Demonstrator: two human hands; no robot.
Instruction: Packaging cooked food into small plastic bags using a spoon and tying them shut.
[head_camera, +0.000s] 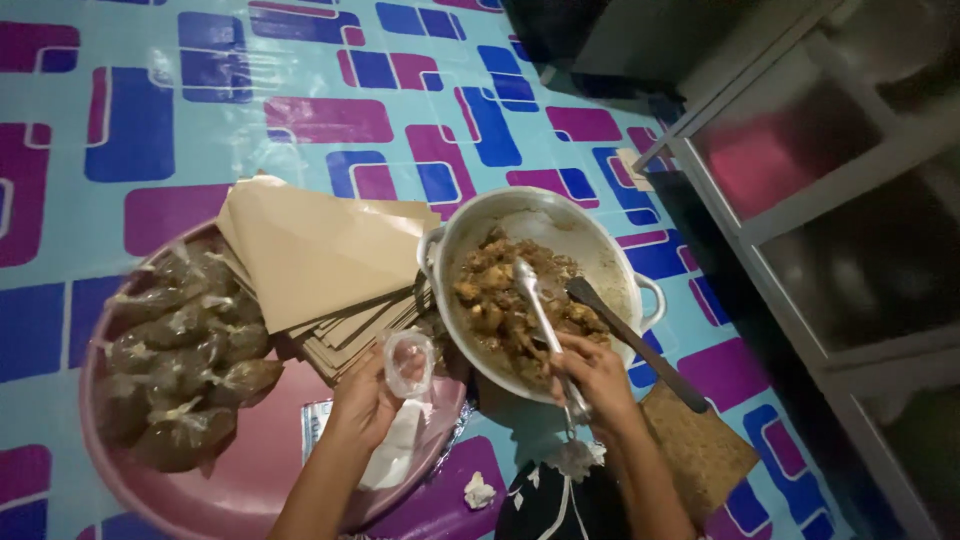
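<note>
My left hand (365, 400) holds a small clear plastic bag (408, 362) open, just left of a metal pot (600, 245). The pot holds a brown cooked dish with chunks (500, 300). My right hand (595, 375) grips the handle of a metal spoon (535, 295), whose bowl rests in the food. A dark ladle (630, 340) leans on the pot's right rim. Several filled and tied bags of brown food (185, 360) lie on a pink round tray (260, 470) to the left.
A stack of brown paper sheets (320, 255) lies across the tray's top edge. A brown woven mat (700, 450) sits under the pot's right side. A glass-fronted cabinet (830, 190) stands at right. The floor covering (130, 120) is patterned blue and purple.
</note>
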